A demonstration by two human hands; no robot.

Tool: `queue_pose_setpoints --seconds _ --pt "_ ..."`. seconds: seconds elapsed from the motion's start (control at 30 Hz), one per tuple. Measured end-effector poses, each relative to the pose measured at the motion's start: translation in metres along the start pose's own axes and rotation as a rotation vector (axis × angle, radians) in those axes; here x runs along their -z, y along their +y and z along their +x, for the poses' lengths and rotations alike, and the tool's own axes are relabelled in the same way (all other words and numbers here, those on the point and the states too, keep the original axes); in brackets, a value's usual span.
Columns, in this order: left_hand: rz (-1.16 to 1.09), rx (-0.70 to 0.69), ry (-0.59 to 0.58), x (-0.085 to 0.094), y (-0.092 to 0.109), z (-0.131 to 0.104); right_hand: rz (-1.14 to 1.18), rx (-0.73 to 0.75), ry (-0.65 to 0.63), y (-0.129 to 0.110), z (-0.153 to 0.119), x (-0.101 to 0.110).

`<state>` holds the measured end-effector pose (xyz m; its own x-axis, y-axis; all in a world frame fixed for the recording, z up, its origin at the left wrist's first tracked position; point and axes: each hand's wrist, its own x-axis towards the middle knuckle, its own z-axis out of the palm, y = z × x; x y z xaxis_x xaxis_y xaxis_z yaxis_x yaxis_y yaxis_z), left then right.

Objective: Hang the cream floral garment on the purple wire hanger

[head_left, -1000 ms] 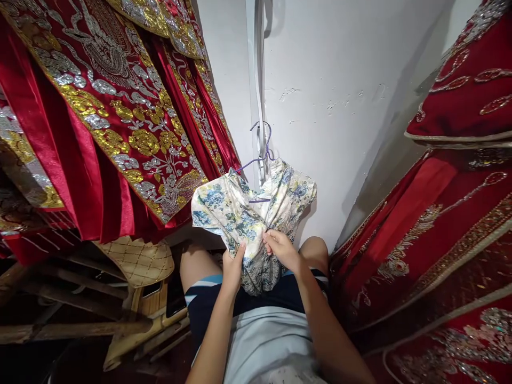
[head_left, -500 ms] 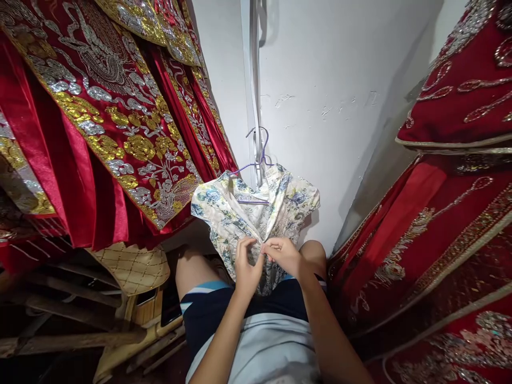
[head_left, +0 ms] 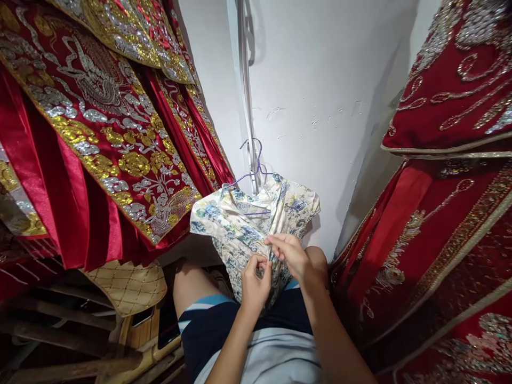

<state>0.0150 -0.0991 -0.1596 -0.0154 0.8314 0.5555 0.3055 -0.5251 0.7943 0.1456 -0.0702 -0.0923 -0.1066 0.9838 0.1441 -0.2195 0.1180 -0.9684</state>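
A white blouse (head_left: 240, 232) with a blue and yellow floral print hangs on a thin purple hanger (head_left: 259, 160) in front of me, its lower part between my knees. My left hand (head_left: 256, 277) pinches the blouse's front edge, low on the chest. Just above and to the right, my right hand (head_left: 288, 250) has thumb and fingers closed on the same front edge. The two hands are close together. Whatever small part lies between the fingertips is hidden.
Red garments with gold and silver sequins (head_left: 136, 160) hang at the left, more red beaded ones (head_left: 404, 213) at the right. A white wall (head_left: 304, 64) with a metal strip (head_left: 243, 69) stands behind. A bamboo chair (head_left: 140, 336) is at the lower left.
My left hand has moved down and right along the blouse's front, and my right hand now sits above it. The neckline edges lie closer together. The view has shifted slightly.
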Motion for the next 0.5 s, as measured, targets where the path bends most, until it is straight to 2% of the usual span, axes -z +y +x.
queue_pose_setpoints --seconds 0.17,0.23,0.3,0.4,0.5 --pt "0.098 -0.030 -0.062 -0.005 -0.005 0.004 0.139 0.184 0.145 -0.073 0.052 -0.024" --pt "0.105 -0.030 -0.076 -0.007 -0.012 0.003 0.177 0.215 0.237 -0.088 0.062 -0.037" --pt "0.086 -0.006 -0.089 -0.007 -0.019 0.002 0.190 0.243 0.261 -0.086 0.060 -0.045" --pt "0.044 0.059 -0.126 0.001 -0.021 0.006 0.200 0.284 0.253 -0.063 0.041 -0.046" --pt "0.007 0.019 -0.085 0.017 0.001 0.031 0.203 0.290 0.262 -0.047 0.025 -0.040"
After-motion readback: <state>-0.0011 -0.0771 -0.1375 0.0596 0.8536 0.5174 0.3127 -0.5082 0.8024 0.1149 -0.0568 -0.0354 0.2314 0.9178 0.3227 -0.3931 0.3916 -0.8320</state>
